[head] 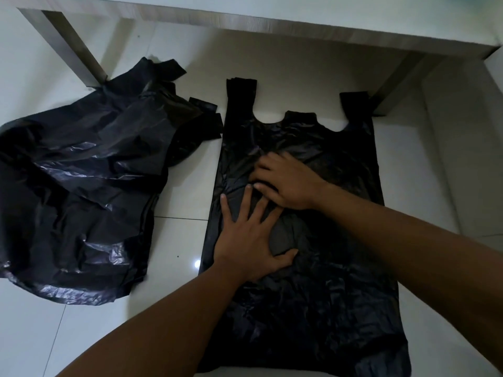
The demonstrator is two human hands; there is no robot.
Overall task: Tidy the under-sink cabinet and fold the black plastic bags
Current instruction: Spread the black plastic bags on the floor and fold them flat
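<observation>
One black plastic bag lies flat on the white tiled floor, its long axis running away from the person, the two handles pointing toward the open cabinet frame at the far side. Both hands press on its middle, palms down. The left hand has its fingers spread wide and flat, nothing in its grip; the right hand lies just beyond it, fingers curled slightly against the plastic, also closed on nothing. Both forearms reach in from the near edge. A crumpled heap of black bags lies to the left, apart.
</observation>
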